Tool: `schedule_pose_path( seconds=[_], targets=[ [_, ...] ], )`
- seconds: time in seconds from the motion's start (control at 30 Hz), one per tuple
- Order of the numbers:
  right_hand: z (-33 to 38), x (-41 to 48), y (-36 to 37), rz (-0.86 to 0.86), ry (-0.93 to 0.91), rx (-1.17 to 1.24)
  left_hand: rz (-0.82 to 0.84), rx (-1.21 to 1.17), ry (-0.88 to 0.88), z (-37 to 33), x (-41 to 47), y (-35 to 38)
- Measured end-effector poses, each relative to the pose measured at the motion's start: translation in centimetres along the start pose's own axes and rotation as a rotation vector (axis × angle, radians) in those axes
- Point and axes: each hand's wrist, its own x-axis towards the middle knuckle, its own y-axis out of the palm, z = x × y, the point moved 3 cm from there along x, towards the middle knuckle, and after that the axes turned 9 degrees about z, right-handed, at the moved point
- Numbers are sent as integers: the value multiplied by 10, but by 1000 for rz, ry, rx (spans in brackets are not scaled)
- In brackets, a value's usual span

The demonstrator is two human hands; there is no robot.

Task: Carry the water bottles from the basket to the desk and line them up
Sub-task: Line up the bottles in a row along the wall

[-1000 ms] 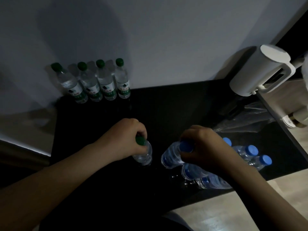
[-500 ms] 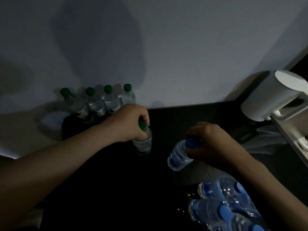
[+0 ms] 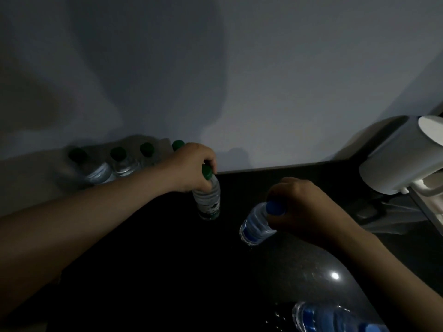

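Head cam: left hand (image 3: pixel 191 167) grips green-cap bottle (image 3: pixel 208 200) at the neck, upright over the dark desk (image 3: pixel 167 271), just right of the green-cap row (image 3: pixel 119 161) at the far wall. Right hand (image 3: pixel 302 207) holds blue-cap bottle (image 3: pixel 255 224) by the cap, tilted, mid-desk. Other blue bottles (image 3: pixel 330 317) lie near right. White kettle (image 3: pixel 395 161) far right.

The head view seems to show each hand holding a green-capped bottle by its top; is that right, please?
Not quite: the head view shows the right hand holding a blue-capped bottle by its top; only the left hand holds a green-capped bottle.
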Motion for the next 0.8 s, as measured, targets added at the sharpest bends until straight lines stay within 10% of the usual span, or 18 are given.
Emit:
schedule_pose_path(
  seconds=[0.8],
  targets=[
    [-32,66,2,40,12,58,95,208,71,52,96,-18]
  ],
)
